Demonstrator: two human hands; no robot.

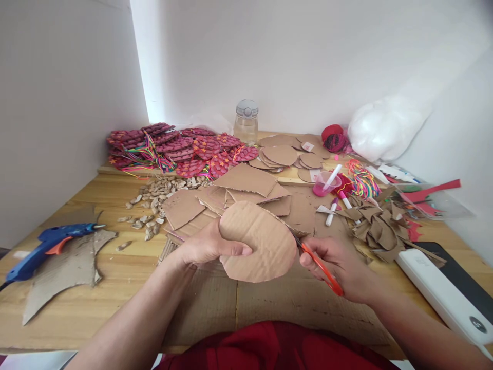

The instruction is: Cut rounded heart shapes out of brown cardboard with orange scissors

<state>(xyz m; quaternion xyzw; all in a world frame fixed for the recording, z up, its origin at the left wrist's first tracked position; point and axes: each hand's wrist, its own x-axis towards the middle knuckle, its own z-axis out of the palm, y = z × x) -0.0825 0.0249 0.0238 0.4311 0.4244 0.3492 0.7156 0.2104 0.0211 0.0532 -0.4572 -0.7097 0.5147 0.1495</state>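
Observation:
My left hand (pixel 210 244) grips a rounded piece of cardboard (pixel 262 244), thumb on top and the other fingers hidden beneath. In my right hand (pixel 339 264) is a pair of scissors (pixel 321 270) with orange handles. Their blades meet the right edge of the cardboard piece, and a thin strip stands off along its upper right rim. Just beyond lies a stack of uncut cardboard pieces (pixel 246 180). A large cardboard sheet (pixel 208 308) covers the table under my hands.
A blue glue gun (pixel 54 246) rests on scrap cardboard at the left. Shell-like bits (pixel 162 192), decorated pink discs (pixel 192 149) and a jar (pixel 246 123) stand behind. Cardboard offcuts (pixel 381 226), markers (pixel 332 211) and a white device (pixel 439 293) lie right.

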